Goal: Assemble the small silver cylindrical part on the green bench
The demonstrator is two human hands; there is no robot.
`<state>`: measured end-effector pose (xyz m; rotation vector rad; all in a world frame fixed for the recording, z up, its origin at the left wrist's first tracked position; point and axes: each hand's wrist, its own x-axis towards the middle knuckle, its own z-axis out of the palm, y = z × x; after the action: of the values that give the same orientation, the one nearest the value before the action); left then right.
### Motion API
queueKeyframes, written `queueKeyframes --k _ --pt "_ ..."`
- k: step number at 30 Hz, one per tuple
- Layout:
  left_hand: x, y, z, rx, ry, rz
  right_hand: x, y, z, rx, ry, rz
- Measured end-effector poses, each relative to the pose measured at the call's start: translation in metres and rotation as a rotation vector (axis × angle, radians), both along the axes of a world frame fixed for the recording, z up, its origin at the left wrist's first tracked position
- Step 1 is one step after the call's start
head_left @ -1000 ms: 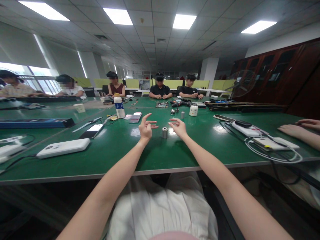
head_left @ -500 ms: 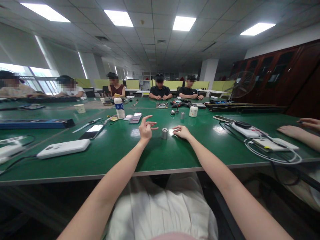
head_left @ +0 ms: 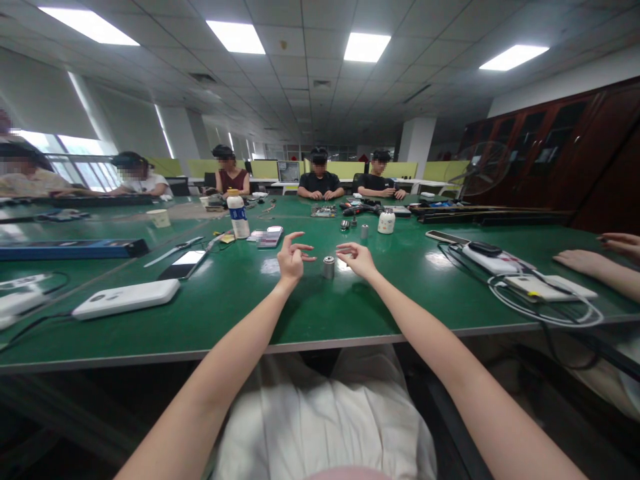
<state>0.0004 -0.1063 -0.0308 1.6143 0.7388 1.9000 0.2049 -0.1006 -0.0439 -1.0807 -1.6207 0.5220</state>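
A small silver metal cylinder [head_left: 329, 268] stands upright on the green table [head_left: 320, 313], between my two hands and touched by neither. Just left of it, my left hand [head_left: 291, 260] hovers with index finger stretched out and the other fingers loosely bent; nothing shows in it. On the other side, my right hand [head_left: 358, 259] is raised with its fingers extended toward the cylinder's top. I see no object between those fingers. A second metal cylinder [head_left: 365, 231] stands beyond my right hand.
Farther back are a white jar [head_left: 387, 221], a bottle with a blue label [head_left: 238, 215] and a flat plastic box [head_left: 270, 236]. At left lie a phone [head_left: 184, 264] and a white power bank [head_left: 126, 298]. Cables and devices [head_left: 500, 260] lie at right, near another person's hand [head_left: 580, 260].
My right hand has risen slightly and shifted left, nearer the cylinder, its fingers now straighter. My left hand and the cylinder have stayed nearly still.
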Motion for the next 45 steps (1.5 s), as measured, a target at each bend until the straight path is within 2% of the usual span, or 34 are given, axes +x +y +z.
queueKeyframes --k 8,31,40,45 --pt "-0.001 0.000 0.000 -0.008 0.021 0.018 -0.023 -0.008 0.004 0.079 0.045 0.070" --pt "-0.001 -0.001 0.000 -0.012 0.040 0.031 -0.025 -0.016 0.007 0.123 -0.100 0.044" --pt "-0.002 0.002 -0.003 -0.006 0.046 0.032 -0.026 -0.013 0.006 0.111 -0.054 0.030" --pt "-0.002 0.003 -0.003 -0.009 0.046 0.028 -0.016 -0.004 0.010 0.104 0.034 -0.040"
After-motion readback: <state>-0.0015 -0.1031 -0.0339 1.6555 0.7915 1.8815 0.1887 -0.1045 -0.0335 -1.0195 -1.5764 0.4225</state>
